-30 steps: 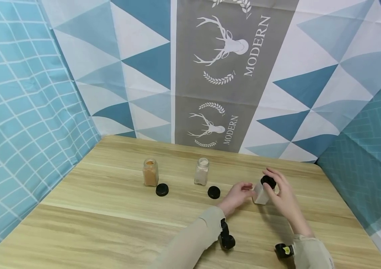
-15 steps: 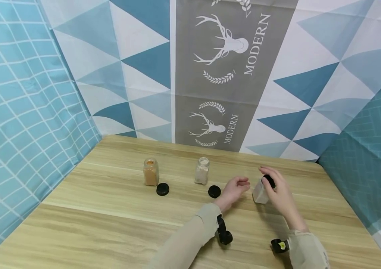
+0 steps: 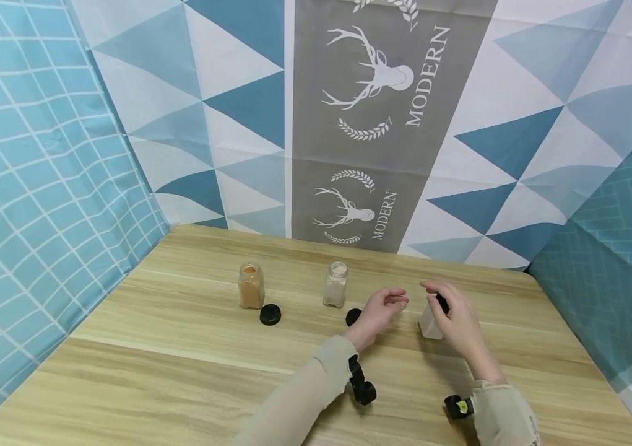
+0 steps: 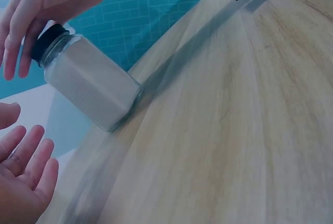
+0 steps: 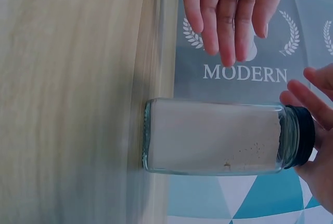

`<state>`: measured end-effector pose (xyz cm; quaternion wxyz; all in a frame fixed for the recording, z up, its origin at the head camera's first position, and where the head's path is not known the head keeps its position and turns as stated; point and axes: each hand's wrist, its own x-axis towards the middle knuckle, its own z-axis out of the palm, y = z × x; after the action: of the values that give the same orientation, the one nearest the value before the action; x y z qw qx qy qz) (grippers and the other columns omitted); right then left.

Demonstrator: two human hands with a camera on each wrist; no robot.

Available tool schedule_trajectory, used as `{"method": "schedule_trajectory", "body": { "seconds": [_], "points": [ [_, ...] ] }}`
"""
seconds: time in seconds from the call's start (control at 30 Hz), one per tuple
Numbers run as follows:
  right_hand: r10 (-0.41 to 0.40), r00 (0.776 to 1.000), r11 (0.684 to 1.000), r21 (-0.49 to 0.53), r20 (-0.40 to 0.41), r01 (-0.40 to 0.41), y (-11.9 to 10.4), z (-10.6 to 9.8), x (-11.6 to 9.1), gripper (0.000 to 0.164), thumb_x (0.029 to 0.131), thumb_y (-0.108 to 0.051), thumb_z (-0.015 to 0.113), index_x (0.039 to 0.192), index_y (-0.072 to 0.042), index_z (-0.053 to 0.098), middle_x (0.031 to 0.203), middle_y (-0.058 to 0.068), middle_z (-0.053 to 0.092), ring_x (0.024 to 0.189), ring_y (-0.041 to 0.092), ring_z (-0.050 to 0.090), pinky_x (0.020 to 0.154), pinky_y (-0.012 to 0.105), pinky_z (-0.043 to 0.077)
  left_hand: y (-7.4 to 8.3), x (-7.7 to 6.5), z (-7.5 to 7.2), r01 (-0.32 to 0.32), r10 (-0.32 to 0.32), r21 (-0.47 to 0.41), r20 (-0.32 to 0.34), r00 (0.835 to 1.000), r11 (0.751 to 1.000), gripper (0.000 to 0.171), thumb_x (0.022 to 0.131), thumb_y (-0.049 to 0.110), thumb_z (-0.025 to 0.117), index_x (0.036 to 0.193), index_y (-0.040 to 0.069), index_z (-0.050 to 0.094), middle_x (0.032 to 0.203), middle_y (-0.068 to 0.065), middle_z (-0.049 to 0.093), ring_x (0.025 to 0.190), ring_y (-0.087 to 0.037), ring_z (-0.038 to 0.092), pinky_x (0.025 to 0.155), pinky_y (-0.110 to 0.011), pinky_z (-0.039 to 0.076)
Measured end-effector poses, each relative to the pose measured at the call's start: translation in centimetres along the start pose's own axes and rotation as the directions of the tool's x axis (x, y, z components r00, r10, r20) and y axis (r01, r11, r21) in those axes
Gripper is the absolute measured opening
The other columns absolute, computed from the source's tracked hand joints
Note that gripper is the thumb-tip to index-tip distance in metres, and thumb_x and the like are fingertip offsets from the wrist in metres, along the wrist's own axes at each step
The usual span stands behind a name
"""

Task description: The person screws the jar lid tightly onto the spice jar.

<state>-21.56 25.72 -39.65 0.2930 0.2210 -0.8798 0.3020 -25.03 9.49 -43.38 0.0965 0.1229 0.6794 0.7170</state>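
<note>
A glass jar of pale powder [image 5: 213, 138] stands upright on the table at the right, its black lid [image 4: 49, 43] on top. My right hand [image 3: 457, 322] is beside the lid, fingers extended and loosely bent, not closed round it; whether it touches the lid I cannot tell. To the jar's left, my left hand [image 3: 377, 313] hovers with relaxed fingers, apart from the jar and holding nothing. Left of the hands stand a lidless jar of white powder [image 3: 335, 286] and a lidless jar of orange powder [image 3: 251, 288].
One black lid [image 3: 270, 314] lies in front of the orange jar. Another black lid [image 3: 353, 316] lies by the white jar, partly covered by my left hand. The wooden table [image 3: 182, 371] meets patterned cloth [image 3: 343, 155] at the back and sides.
My left hand has drawn away from the capped jar, leftward. My right hand has loosened from the lid and shifted slightly left. The jars have stayed in place.
</note>
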Motion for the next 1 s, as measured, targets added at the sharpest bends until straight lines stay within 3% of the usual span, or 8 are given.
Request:
{"method": "schedule_trajectory", "body": {
  "seconds": [0.23, 0.53, 0.8, 1.0],
  "points": [
    [0.017, 0.999, 0.999, 0.037, 0.047, -0.019, -0.5, 0.3, 0.2, 0.018, 0.089, -0.014, 0.058, 0.104, -0.009, 0.066, 0.112, 0.006, 0.061, 0.106, 0.028, 0.052, 0.090, 0.048, 0.038, 0.2, -0.6, -0.8, -0.013, 0.013, 0.012, -0.017, 1.000, 1.000, 0.031, 0.090, 0.013, 0.055, 0.120, 0.003, 0.055, 0.107, -0.005, 0.063, 0.099, -0.016, 0.059, 0.088, -0.033, 0.047],
    [0.030, 0.999, 0.997, 0.064, 0.032, -0.032, -0.8, 0.3, 0.4, 0.016, 0.088, -0.010, 0.058, 0.102, -0.010, 0.067, 0.111, 0.003, 0.062, 0.105, 0.024, 0.054, 0.087, 0.044, 0.041, 0.2, -0.8, -1.5, -0.034, 0.035, 0.055, -0.015, 0.999, 0.998, 0.030, 0.090, 0.011, 0.056, 0.118, 0.000, 0.056, 0.106, -0.007, 0.062, 0.097, -0.014, 0.059, 0.085, -0.027, 0.048],
    [0.006, 0.999, 0.999, 0.046, 0.039, -0.008, -1.3, 1.1, 0.7, 0.017, 0.087, -0.007, 0.059, 0.102, -0.011, 0.067, 0.109, 0.005, 0.063, 0.104, 0.026, 0.055, 0.085, 0.047, 0.042, 0.7, -1.9, -2.2, -0.066, 0.067, 0.174, 0.001, 0.998, 0.983, 0.025, 0.089, 0.013, 0.058, 0.113, 0.007, 0.060, 0.103, -0.002, 0.063, 0.093, -0.011, 0.059, 0.081, -0.022, 0.048],
    [-0.057, 0.998, 0.998, -0.034, 0.028, 0.058, -1.7, 1.3, 0.9, 0.016, 0.086, -0.007, 0.061, 0.098, -0.012, 0.068, 0.107, 0.003, 0.064, 0.101, 0.025, 0.056, 0.072, 0.040, 0.046, 0.9, -2.5, -2.6, -0.108, 0.114, 0.262, -0.006, 0.994, 0.959, 0.023, 0.088, 0.015, 0.059, 0.110, 0.009, 0.061, 0.102, -0.001, 0.064, 0.091, -0.010, 0.058, 0.079, -0.022, 0.047]
  ]
}}
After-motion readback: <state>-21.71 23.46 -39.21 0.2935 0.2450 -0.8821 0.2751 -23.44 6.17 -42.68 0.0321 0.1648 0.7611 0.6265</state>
